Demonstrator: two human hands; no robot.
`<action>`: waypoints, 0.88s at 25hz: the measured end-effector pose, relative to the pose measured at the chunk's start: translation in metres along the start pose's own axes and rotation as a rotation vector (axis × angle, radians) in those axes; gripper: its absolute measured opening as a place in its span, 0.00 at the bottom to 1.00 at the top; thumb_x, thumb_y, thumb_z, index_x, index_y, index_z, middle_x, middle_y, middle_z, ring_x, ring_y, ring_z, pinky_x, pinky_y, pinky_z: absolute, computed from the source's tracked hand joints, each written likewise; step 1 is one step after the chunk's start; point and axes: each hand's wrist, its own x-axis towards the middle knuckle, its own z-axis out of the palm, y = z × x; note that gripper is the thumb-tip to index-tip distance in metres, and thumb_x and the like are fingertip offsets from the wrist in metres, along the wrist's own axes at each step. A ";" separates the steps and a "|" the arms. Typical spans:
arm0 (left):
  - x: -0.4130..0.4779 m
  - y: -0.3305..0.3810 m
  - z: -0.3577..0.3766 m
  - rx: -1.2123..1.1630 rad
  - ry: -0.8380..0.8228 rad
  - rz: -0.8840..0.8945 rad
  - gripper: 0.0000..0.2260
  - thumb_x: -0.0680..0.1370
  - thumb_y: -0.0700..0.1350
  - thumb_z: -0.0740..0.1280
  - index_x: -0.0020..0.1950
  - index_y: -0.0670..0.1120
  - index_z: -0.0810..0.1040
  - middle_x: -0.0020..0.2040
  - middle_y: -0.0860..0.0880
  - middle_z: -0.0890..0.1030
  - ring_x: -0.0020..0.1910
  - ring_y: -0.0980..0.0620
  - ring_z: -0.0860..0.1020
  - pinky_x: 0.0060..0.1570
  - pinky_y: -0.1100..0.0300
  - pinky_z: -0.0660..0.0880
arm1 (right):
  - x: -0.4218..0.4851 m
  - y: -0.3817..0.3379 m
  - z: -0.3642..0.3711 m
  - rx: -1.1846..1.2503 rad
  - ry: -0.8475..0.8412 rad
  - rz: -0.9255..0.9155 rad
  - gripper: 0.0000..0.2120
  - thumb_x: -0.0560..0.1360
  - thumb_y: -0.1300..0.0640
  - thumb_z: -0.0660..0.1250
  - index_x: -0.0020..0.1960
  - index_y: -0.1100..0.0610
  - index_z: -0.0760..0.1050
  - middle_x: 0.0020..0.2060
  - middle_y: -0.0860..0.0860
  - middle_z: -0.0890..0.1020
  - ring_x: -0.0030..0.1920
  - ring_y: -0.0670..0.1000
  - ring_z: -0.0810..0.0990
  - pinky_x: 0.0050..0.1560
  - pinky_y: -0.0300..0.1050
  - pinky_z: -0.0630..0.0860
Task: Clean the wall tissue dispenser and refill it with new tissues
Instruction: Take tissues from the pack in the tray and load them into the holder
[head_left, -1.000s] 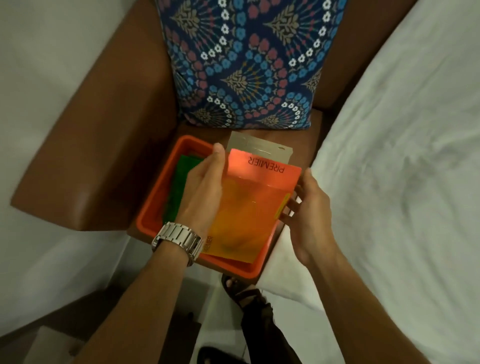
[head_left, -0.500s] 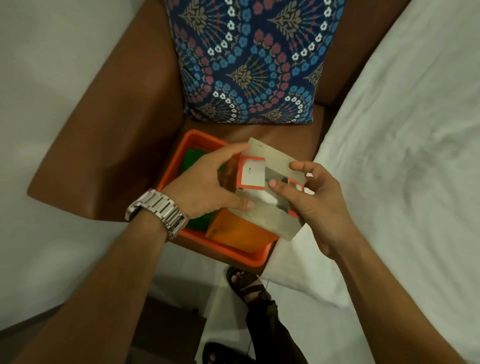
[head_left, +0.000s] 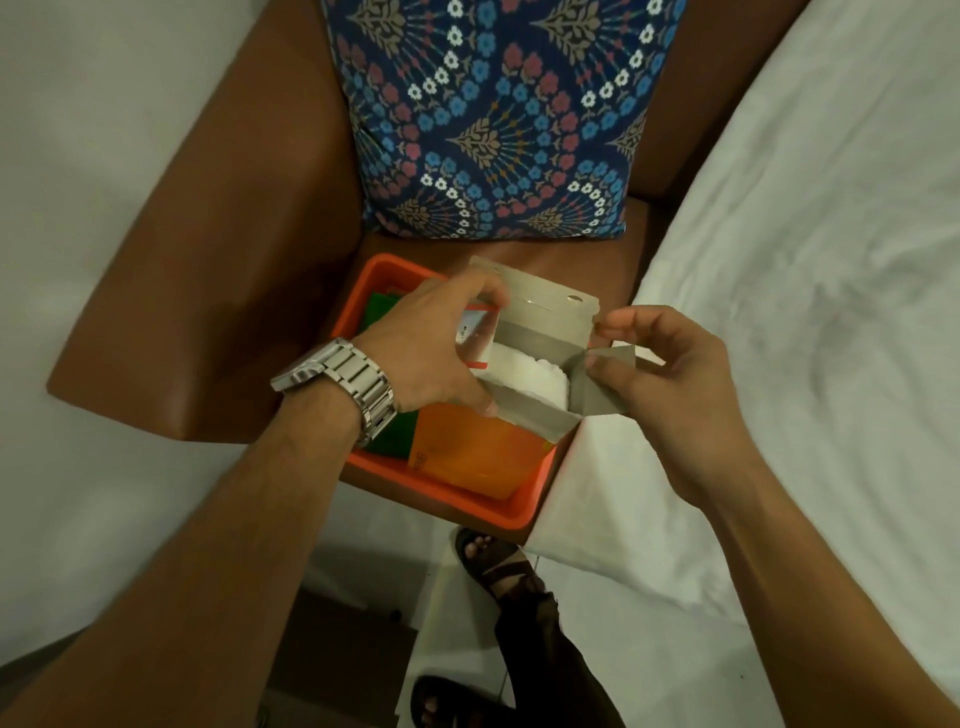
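Note:
An orange tissue box (head_left: 472, 452) stands in an orange tray (head_left: 457, 493) on a brown armchair seat. Its top end is open, the grey cardboard flaps (head_left: 540, 306) folded out, and white tissues (head_left: 530, 371) show inside. My left hand (head_left: 441, 348), with a metal watch on the wrist, grips the box's left flap and near wall. My right hand (head_left: 660, 374) pinches the right side flap between thumb and fingers. A green pack (head_left: 384, 312) lies in the tray behind my left hand, partly hidden. The wall dispenser is out of view.
A blue floral cushion (head_left: 493, 114) leans against the back of the brown armchair (head_left: 218, 270). A bed with a white sheet (head_left: 805, 312) runs along the right, close to the tray. My sandalled feet (head_left: 498, 566) stand on the floor below.
The box's top has gone from shut to open: both hands have pulled its flaps apart, exposing the white tissues. The box stays in the tray.

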 end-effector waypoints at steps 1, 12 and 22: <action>0.001 0.001 0.000 0.009 0.004 0.002 0.40 0.56 0.44 0.84 0.62 0.59 0.69 0.63 0.54 0.69 0.60 0.53 0.69 0.52 0.61 0.70 | 0.002 -0.002 -0.002 -0.153 0.026 -0.037 0.08 0.74 0.64 0.74 0.49 0.53 0.82 0.48 0.47 0.84 0.47 0.46 0.85 0.39 0.38 0.80; 0.005 0.004 0.009 -0.067 0.015 0.054 0.42 0.56 0.41 0.84 0.57 0.56 0.59 0.49 0.57 0.72 0.44 0.58 0.75 0.30 0.73 0.72 | 0.022 -0.046 0.034 -1.227 -0.278 0.034 0.22 0.72 0.51 0.76 0.65 0.48 0.78 0.54 0.52 0.81 0.49 0.55 0.81 0.49 0.53 0.82; 0.001 0.003 0.012 -0.063 0.034 0.050 0.43 0.56 0.39 0.83 0.58 0.58 0.58 0.54 0.52 0.72 0.51 0.54 0.76 0.42 0.57 0.79 | 0.044 -0.033 0.069 -1.384 -0.453 -0.099 0.12 0.78 0.55 0.65 0.60 0.54 0.78 0.43 0.51 0.79 0.43 0.53 0.79 0.46 0.49 0.79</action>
